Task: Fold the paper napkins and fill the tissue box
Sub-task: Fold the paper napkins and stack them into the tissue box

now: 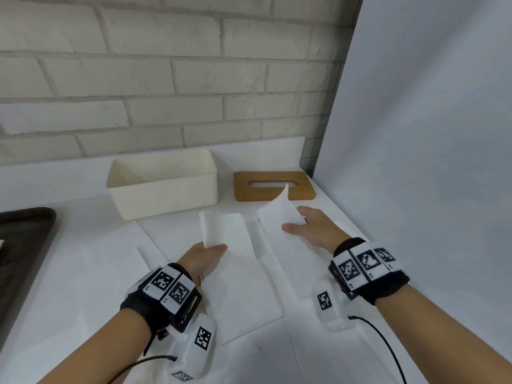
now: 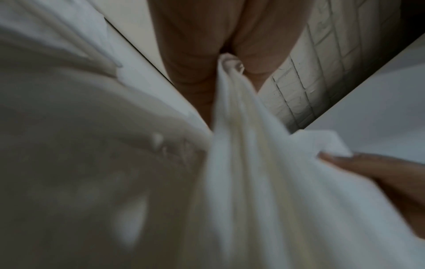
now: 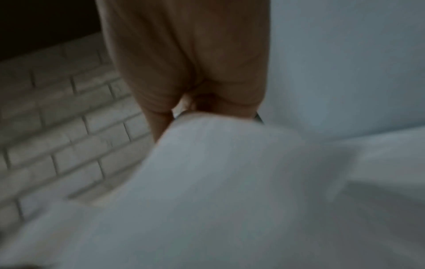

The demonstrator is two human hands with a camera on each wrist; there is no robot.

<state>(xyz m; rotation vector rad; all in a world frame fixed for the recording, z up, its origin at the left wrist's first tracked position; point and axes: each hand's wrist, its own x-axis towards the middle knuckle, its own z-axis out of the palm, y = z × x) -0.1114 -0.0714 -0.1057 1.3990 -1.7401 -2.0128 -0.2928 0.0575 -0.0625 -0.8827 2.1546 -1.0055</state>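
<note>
The open cream tissue box (image 1: 162, 184) stands at the back of the white table, its wooden slotted lid (image 1: 274, 185) lying flat to its right. My left hand (image 1: 213, 248) pinches the near end of a folded white napkin (image 1: 221, 230) in front of the box; the left wrist view shows that napkin (image 2: 241, 145) pinched between fingers (image 2: 195, 54). My right hand (image 1: 295, 220) pinches a second napkin (image 1: 277, 213), whose far corner stands up in front of the lid. In the right wrist view this napkin (image 3: 218, 172) hangs blurred below the fingers (image 3: 184, 63).
Several unfolded napkins (image 1: 243, 295) lie flat and overlapping on the table (image 1: 69, 195) under both hands. A dark tray (image 1: 22, 245) sits at the left edge. A brick wall (image 1: 166, 79) backs the table and a white panel (image 1: 429, 134) closes the right side.
</note>
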